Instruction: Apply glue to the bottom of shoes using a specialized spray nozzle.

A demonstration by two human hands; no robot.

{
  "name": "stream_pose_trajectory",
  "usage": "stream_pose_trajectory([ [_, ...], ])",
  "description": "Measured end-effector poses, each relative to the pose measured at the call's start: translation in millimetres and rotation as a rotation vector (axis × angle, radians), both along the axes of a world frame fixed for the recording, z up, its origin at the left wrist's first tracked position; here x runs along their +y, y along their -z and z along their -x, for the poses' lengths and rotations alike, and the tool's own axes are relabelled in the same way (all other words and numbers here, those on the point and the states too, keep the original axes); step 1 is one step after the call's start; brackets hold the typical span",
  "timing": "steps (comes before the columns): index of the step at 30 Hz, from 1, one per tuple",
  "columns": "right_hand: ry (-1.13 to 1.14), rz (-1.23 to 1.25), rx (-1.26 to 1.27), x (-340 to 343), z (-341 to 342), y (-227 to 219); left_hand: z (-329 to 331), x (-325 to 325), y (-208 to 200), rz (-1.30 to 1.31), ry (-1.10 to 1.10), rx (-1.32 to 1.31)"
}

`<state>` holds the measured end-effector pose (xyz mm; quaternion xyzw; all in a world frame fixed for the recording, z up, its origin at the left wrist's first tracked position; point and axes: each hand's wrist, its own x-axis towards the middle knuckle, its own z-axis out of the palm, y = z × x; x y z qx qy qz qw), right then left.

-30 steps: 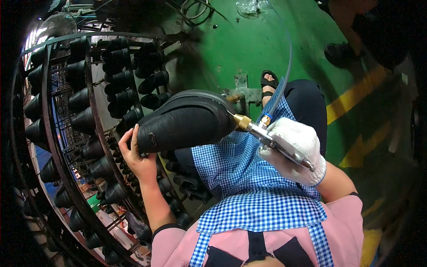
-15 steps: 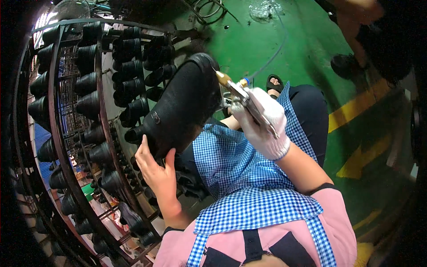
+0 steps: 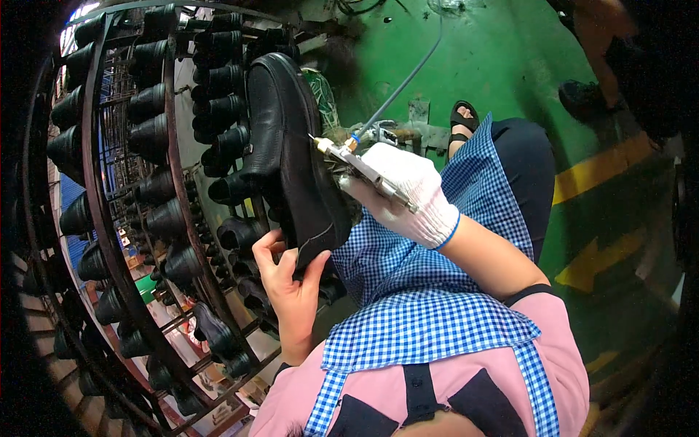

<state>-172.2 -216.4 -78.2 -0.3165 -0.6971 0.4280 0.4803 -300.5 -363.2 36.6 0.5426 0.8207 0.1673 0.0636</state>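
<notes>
A black leather shoe (image 3: 280,138) is held up in front of me, its toe pointing away and its side turned toward my right. My bare left hand (image 3: 290,280) pinches it at the heel end, thumb on one side and fingers on the other. My right hand (image 3: 404,189), in a white knit glove, grips a small metal spray gun (image 3: 364,171) with a brass nozzle. The nozzle tip points at the side of the shoe, close to it. A thin grey hose (image 3: 404,84) runs up from the gun. The fingers under the gun are partly hidden.
To my left stands a tall metal rack (image 3: 95,160) carrying many rows of black shoes. The green floor (image 3: 502,65) has yellow markings (image 3: 597,175). A metal fitting (image 3: 426,131) is beyond my right hand. Another person's leg and shoe (image 3: 582,98) show at the far right.
The shoe has been turned from its top to its side. My left hand has moved right and down to the heel, and the spray gun has shifted left and slightly down.
</notes>
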Motion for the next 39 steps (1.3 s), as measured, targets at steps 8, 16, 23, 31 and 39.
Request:
stream_pose_trajectory([
  [8, -0.121, 0.025, -0.062, -31, -19, -2, -1, 0, 4, 0.008, 0.021, -0.015],
  [16, -0.112, 0.584, 0.19, -21, -29, 10, 15, 8, -14, -0.033, 0.25, 0.209],
  [23, -0.218, 0.545, 0.184, -11, 32, 45, 58, -22, -10, -0.386, 0.428, -0.271],
  [31, -0.025, 0.515, 0.036, -15, 48, 50, 26, -185, -58, -1.36, 0.204, -0.476],
  [39, -0.043, 0.447, 0.038, -11, 38, 39, 164, -220, -69, -0.382, -0.358, 0.596],
])
